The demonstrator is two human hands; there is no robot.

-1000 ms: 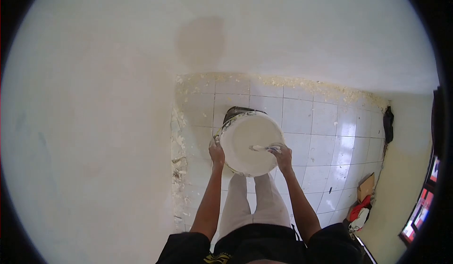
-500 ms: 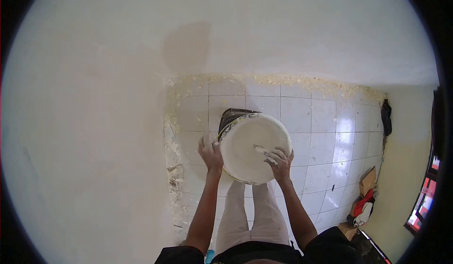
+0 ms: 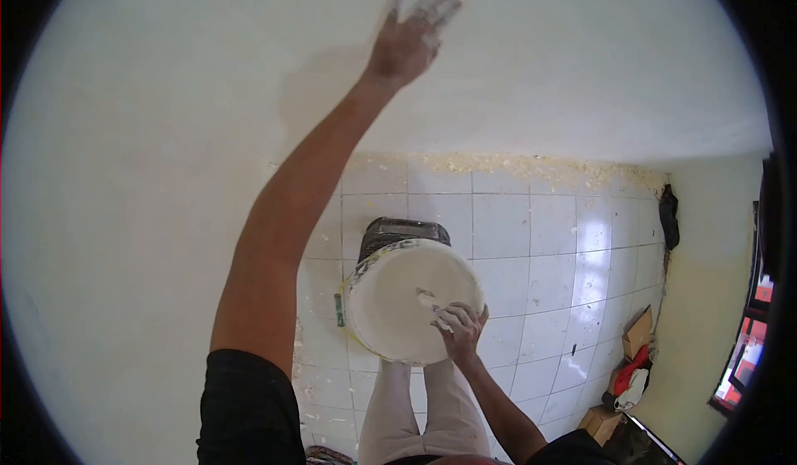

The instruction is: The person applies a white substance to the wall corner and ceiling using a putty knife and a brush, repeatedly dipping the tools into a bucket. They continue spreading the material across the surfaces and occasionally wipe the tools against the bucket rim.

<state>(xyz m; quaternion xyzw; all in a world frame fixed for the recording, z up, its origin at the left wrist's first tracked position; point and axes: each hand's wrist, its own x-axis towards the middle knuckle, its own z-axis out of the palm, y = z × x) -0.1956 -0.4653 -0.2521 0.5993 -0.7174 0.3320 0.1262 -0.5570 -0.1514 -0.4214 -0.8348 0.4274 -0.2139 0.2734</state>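
My left hand (image 3: 413,40) is raised up to the pale wall (image 3: 531,58), fingers spread and smeared white, nothing in them. Below, a wide round bucket (image 3: 357,332) holds white paste (image 3: 398,324), with dried smears around its rim. My right hand (image 3: 461,330) is at the right side of the bucket, its white-coated fingers closed on a short paste-covered tool (image 3: 427,299) over the paste. The kind of tool cannot be made out.
A black tray-like object (image 3: 403,230) sits just behind the bucket. Pale crumbs lie on the white tiled floor (image 3: 498,274) along the wall's foot. Cardboard boxes (image 3: 599,423) and a red cloth (image 3: 628,372) are at the right, near a window (image 3: 743,349).
My left hand has moved from beside the bucket up to the wall, fingers spreading. My right hand stays at the bucket with the tool. The view has shifted slightly.
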